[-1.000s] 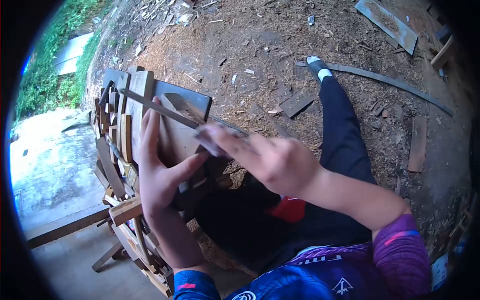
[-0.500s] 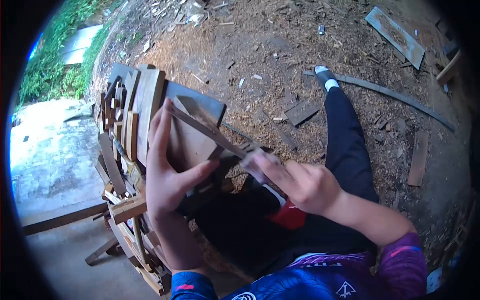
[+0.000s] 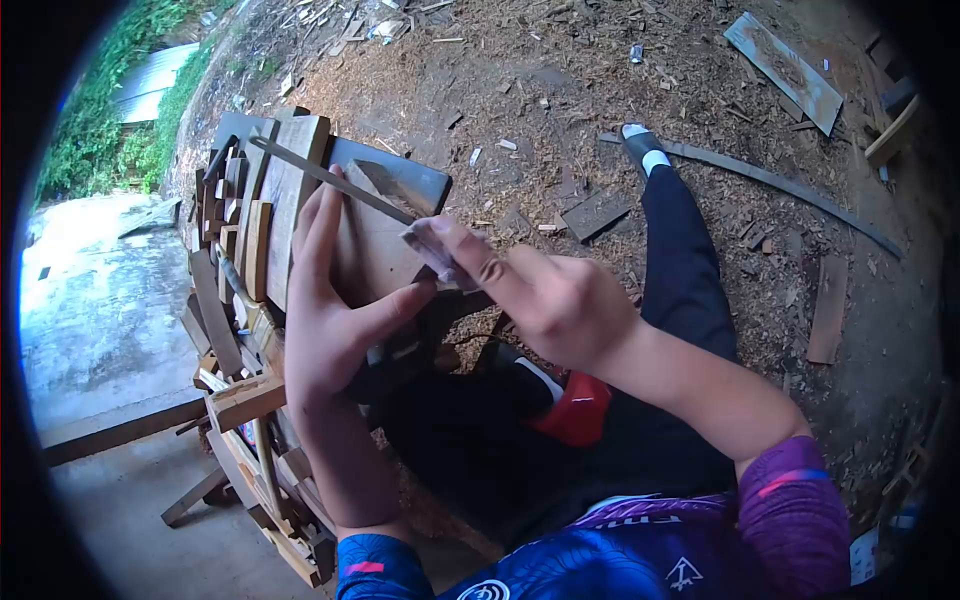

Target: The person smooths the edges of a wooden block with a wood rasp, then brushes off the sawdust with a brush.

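A long thin metal tool, resembling a file, [image 3: 340, 183] slants over a wooden block [image 3: 385, 255]. Its near end, with a pale wrapping, is in my right hand [image 3: 540, 290], whose fingers are closed round it. My left hand [image 3: 340, 320] grips the near left side of the block, its thumb along the near edge and its fingers behind it. The tool's shaft crosses just above my left fingertips. The block rests by a dark board [image 3: 425, 185] at the work place.
Wood pieces [image 3: 262, 250] are stacked on the left, with a clamp-like tool [image 3: 262, 330] among them. Shavings cover the ground [image 3: 480, 120]. A long curved strip [image 3: 790, 185] and a flat panel [image 3: 785, 75] lie on the right. My outstretched leg [image 3: 690, 260] is beside the strip.
My right hand has moved up and left, pushing the tool farther across the block, so its far end now reaches over the stacked wood. My left hand stays on the block.
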Tool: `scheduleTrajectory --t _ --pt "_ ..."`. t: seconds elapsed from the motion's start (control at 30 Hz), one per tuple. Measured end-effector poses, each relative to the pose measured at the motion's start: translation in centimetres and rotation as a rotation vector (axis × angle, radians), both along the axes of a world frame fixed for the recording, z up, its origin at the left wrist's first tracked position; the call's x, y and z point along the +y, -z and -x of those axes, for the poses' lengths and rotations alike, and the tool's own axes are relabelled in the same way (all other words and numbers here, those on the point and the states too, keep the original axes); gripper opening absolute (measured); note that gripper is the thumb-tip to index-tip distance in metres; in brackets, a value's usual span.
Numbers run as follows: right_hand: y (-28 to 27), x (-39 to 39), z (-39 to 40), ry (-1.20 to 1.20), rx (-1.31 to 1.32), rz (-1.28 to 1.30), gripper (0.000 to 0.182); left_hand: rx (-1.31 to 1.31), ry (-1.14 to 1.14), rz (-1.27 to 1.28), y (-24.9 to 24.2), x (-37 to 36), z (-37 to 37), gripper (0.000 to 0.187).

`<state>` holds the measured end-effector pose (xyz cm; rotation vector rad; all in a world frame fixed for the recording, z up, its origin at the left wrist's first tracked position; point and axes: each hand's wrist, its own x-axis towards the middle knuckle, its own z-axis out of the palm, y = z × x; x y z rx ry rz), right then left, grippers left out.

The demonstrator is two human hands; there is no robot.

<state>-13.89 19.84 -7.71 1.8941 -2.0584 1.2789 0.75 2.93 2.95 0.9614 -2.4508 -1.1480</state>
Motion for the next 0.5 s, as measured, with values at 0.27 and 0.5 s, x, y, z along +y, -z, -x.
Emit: scheduleTrajectory --t 0.27,0.5 --pt "-0.3 1.2 -0.6 0.0 -0.131 -0.002 0.078 -0.008 0.065 0.139 0.3 -0.6 -0.2 0.121" --pt "-0.3 6.1 -2.3 0.036 -0.143 -0.11 0.076 -0.024 0.07 0.267 0.2 -0.5 -0.4 0.119"
